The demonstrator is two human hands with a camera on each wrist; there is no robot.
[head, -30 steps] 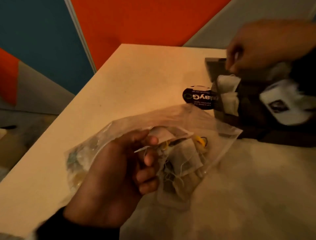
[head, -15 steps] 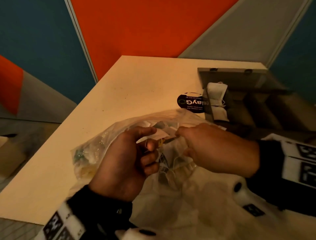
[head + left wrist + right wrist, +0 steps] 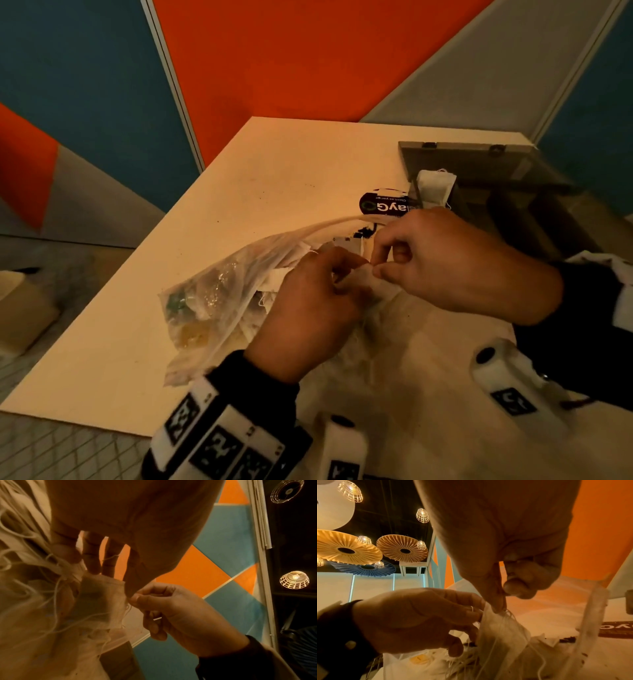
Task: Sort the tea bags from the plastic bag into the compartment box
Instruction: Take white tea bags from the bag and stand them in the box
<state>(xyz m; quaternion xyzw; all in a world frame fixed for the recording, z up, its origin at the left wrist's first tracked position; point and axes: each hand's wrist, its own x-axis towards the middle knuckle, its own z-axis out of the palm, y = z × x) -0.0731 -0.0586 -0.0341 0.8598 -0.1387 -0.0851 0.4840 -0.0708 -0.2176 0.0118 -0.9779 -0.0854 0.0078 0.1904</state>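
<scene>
- The right hand (image 3: 455,263) is pinching the upper corner of a tea bag (image 3: 501,630) between thumb and forefinger, with the bag hanging just below those fingers (image 3: 496,601) and its strings trailing down.
- The left hand (image 3: 308,315) is curling its fingers round the same tea bag's other edge and the mouth of the plastic bag (image 3: 219,301), so the two hands are meeting fingertip to fingertip over the table (image 3: 274,178).
- The tea bag's long axis is running downward from the right fingers into the tangle of the remaining tea bags, which are lying beneath and to the left of them inside the plastic.
- The compartment box (image 3: 479,192) is sitting beyond the right hand and nearer to it than to the left; one white tea bag is already standing in its near-left compartment.
- Judging from this, the next move is calling for the right hand to be lifting up and away toward the box while the left is holding the plastic back; snagged strings could be dragging others out.
- The head view is showing the box and the whole plastic bag; the right wrist view alone is showing the pinch and the strings; the left wrist view is showing the left fingers (image 3: 92,561) behind the paper.
</scene>
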